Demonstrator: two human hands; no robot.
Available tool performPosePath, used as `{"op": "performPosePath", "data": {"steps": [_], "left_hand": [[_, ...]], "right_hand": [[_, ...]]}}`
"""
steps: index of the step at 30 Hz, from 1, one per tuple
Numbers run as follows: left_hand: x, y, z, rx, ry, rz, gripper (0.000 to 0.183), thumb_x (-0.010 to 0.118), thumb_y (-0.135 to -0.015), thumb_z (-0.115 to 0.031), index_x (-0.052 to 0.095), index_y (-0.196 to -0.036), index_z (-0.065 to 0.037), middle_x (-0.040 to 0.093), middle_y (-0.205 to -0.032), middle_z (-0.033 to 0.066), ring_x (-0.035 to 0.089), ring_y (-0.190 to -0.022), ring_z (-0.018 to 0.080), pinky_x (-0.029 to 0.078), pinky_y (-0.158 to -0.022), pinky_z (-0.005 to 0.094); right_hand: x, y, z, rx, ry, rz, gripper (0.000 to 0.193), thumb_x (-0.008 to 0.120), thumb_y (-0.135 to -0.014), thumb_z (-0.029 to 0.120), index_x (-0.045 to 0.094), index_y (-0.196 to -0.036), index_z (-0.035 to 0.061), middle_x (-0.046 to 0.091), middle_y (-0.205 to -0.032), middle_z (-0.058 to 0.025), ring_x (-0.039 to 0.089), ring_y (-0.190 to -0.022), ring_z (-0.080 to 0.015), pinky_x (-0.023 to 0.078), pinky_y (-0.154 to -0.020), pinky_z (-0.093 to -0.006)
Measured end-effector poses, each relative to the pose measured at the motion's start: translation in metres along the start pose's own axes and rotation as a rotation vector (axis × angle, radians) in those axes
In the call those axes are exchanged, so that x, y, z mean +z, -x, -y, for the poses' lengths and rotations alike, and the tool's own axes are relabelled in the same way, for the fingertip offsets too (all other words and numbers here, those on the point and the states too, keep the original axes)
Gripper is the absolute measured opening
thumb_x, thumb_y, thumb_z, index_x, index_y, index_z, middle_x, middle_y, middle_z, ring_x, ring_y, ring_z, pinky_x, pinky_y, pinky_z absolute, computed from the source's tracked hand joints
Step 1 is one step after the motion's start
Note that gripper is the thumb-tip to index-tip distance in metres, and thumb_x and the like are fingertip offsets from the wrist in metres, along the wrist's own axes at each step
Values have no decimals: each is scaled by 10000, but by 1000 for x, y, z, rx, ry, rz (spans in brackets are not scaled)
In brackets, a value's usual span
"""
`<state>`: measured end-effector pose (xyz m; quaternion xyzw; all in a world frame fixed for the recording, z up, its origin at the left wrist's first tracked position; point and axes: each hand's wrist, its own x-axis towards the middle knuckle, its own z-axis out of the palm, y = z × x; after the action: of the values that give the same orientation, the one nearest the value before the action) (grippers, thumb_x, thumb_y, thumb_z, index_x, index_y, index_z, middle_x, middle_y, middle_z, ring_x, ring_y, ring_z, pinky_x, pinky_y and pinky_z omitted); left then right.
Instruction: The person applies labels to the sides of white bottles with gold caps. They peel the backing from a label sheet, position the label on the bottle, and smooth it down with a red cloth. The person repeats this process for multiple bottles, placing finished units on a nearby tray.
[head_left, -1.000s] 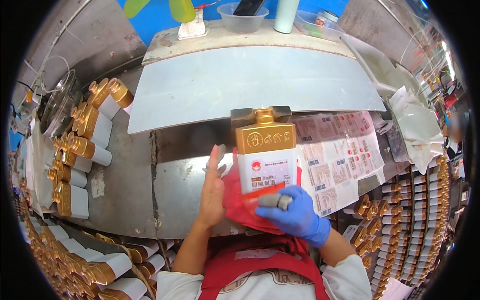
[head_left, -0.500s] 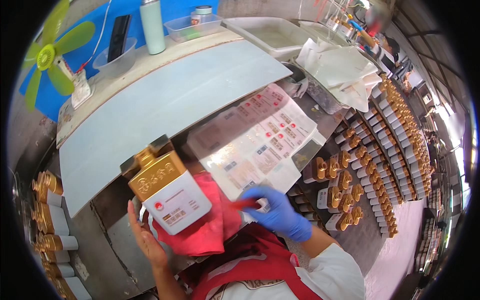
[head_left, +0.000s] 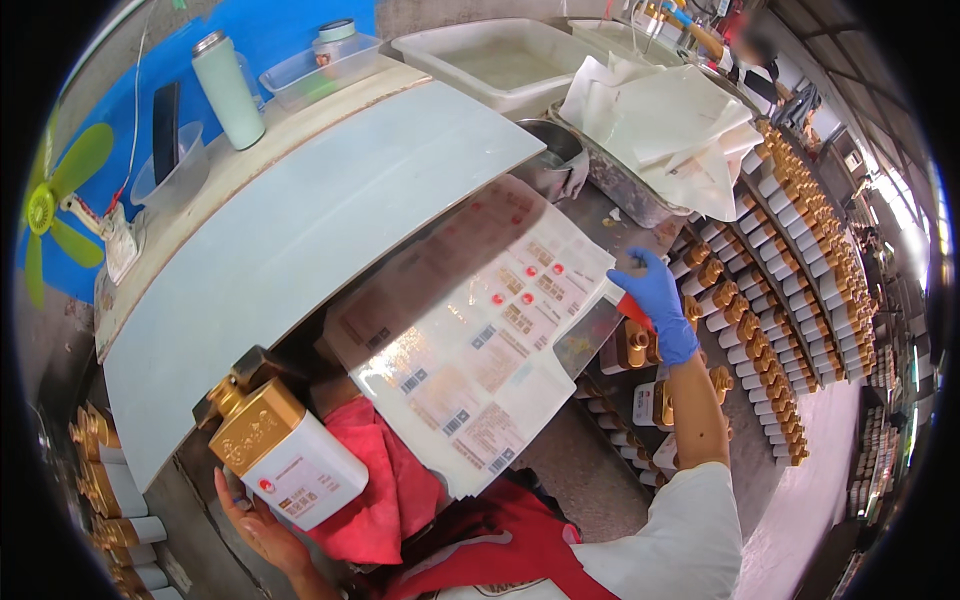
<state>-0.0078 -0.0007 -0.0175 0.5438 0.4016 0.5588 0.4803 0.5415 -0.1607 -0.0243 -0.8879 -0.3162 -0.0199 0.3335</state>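
A bottle with a gold shoulder and white body leans on a red cloth at the lower left, its printed face turned up. Its gold neck rests by a dark holder. My left hand, bare with a ring, lies along the bottle's lower left side with fingers stretched out; whether it bears weight is hidden. My right hand, in a blue glove, is at the right edge of a sheet of printed decals. A small red tool, its kind mostly hidden, is held against the palm.
A pale board slants across the bench above the decals. Behind it stand a green flask, plastic tubs and a white basin. A tray of white sheets is beyond. Bottles stand in rows at right and left; a co-worker is far right.
My right hand has moved away from beside the bottle, up and right to the decal sheet's edge, keeping the red tool. The view has shifted; my left hand stays by the bottle.
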Motion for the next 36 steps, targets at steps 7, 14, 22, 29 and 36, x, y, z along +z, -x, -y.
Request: {"op": "performPosePath", "data": {"steps": [7, 14, 22, 29, 36], "left_hand": [[6, -8, -1, -7, -14, 47, 789, 431, -907, -540, 181, -1420, 5, 373, -1358, 164, 421, -1231, 247, 349, -1010, 375], [11, -8, 9, -9, -109, -24, 793, 421, -900, -567, 221, -1407, 8, 332, -1387, 146, 394, -1244, 232, 348, -1006, 359], [-9, -12, 6, 85, -41, -44, 578, 454, -955, -344, 316, -1360, 45, 416, -1334, 171, 460, -1186, 253, 387, -992, 398], [2, -38, -53, 234, -450, -10, 200, 537, -877, -13, 623, -1056, 9, 577, -1048, 45, 523, -929, 96, 402, -833, 228], [1, -61, -95, -216, 92, 361, 201, 585, -876, -176, 646, -972, -10, 570, -1013, 28, 492, -950, 115, 416, -787, 257]], "right_hand": [[14, -35, 9, 70, 202, 335, 610, 796, -598, 391, 606, -1056, 36, 622, -893, -131, 600, -804, -238, 474, -751, -314], [24, -58, -36, 144, -89, 246, 316, 737, -697, 304, 673, -775, 4, 646, -691, -82, 603, -651, -173, 476, -651, -299], [-2, -39, 50, -35, 257, 178, 246, 693, -704, 312, 693, -771, 76, 653, -720, -107, 636, -676, -245, 490, -652, -335], [5, 65, 251, -497, 5, 602, 138, 724, -722, 194, 673, -737, 67, 643, -715, -75, 602, -606, -195, 473, -582, -304], [17, 129, 404, -563, -504, 1249, 148, 704, -751, 157, 685, -833, 35, 607, -694, -40, 516, -629, -83, 430, -594, -239]]}}
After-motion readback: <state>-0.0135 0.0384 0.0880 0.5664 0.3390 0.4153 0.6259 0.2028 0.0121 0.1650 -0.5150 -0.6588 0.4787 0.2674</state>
